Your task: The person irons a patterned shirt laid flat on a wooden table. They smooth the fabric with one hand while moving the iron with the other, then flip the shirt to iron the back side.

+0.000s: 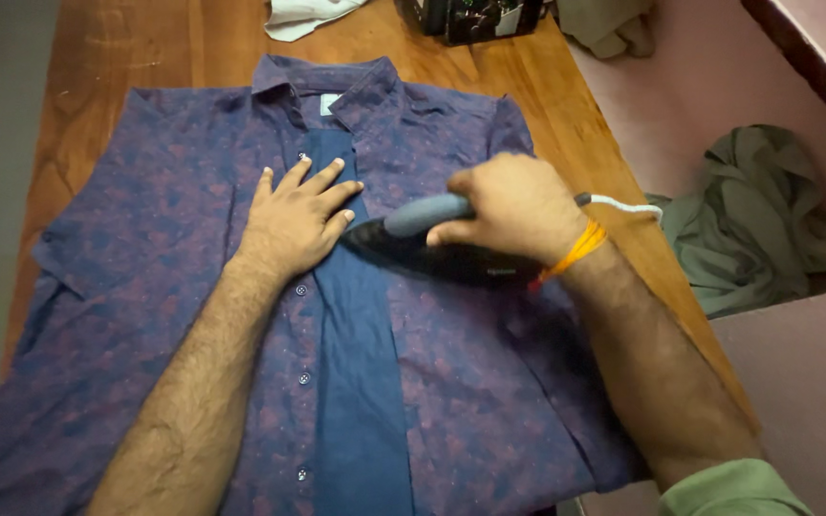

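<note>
While the purple patterned shirt [193,239] lay spread flat, front up, on the wooden table [576,134], collar toward the far edge, a black iron [432,250] sat on its chest just right of the dark blue centre strip [360,382]. Buttons ran down the placket left of that strip.

Containers: one dark box [475,17] at the far table edge, holding small dark items; too blurred to identify.

Around it: white cloth [303,14] at the far edge, left of the box. Olive-grey cloth [609,24] at the far right corner, partly off the table. Green crumpled garment [767,225] on the pinkish ledge to the right, well apart from the shirt. White cord [628,204] ran from the iron's rear toward that side. Nothing lay on the shirt besides the iron and the hands.

Hands: right hand [518,205] was closed around the iron's grey handle [423,214], fingers wrapped under, thumb side up; orange thread band [576,250] on the wrist, green sleeve [733,489] at the elbow. Left hand [298,220] was open, palm down, fingers [322,177] spread and pressed flat on the shirt over the placket just below the collar, fingertips just beside the iron's nose; contact unclear. It held nothing.
</note>
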